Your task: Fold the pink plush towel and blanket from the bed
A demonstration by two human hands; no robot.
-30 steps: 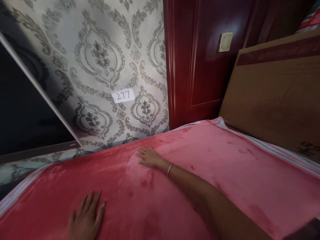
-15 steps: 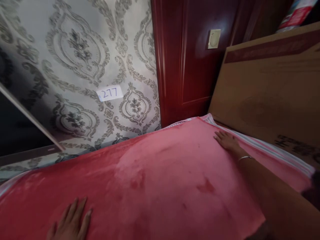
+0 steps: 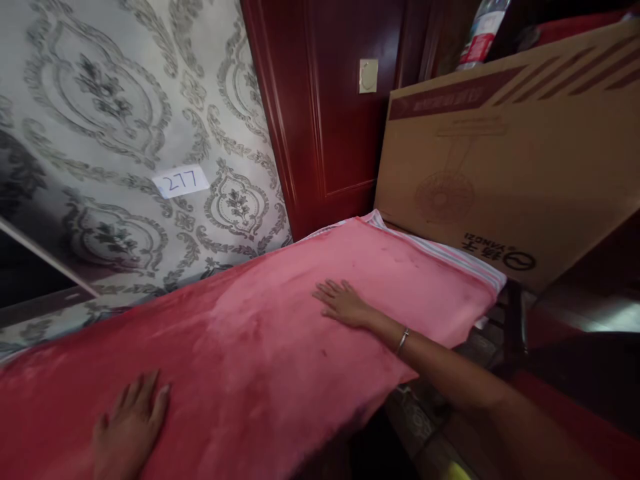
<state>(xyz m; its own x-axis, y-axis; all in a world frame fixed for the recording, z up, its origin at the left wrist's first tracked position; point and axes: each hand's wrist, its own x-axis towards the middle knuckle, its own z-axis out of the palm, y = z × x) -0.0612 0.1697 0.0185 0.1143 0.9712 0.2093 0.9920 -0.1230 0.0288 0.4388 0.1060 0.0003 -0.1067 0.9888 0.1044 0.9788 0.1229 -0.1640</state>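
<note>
A pink plush blanket lies spread over a flat raised surface, with a striped sheet edge showing along its far right side. My left hand rests flat on the blanket near the bottom left, fingers stretched out. My right hand lies palm down on the blanket right of the middle, fingers spread. A thin bracelet circles that wrist. Neither hand holds anything.
A large cardboard box stands against the blanket's far right edge. Behind are a dark red wooden door with a switch plate and patterned wallpaper with a paper label reading 277. A bottle stands behind the box.
My right hand has slid back from the blanket's far right edge toward the middle. The view has swung right, showing more of the cardboard box. My left hand has stayed flat.
</note>
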